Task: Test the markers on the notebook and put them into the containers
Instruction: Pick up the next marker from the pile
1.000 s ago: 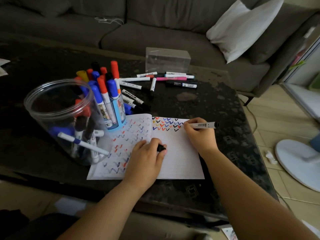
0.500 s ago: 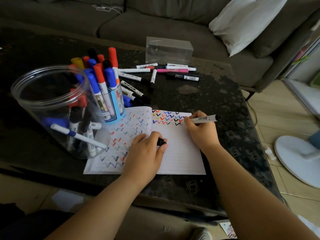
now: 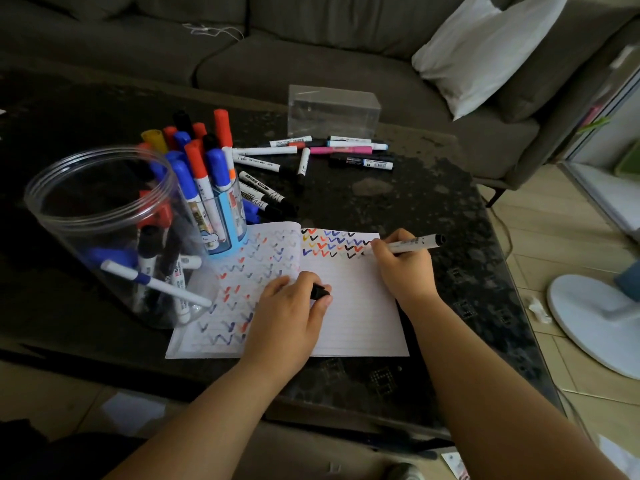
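Partly hidden inside left hand (image 3: 287, 315), black cap (image 3: 320, 292); marker (image 3: 410, 243) tip behind right hand (image 3: 403, 268).

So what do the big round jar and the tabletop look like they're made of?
The big round jar looks like clear glossy plastic: markers show through its wall. The tabletop looks like dark polished stone or a stone-look surface, mottled and faintly reflective; which one is unclear.

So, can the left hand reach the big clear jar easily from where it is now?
Probably yes. The left hand rests on the notebook holding a black cap; the big clear jar stands just to its left, nothing between.
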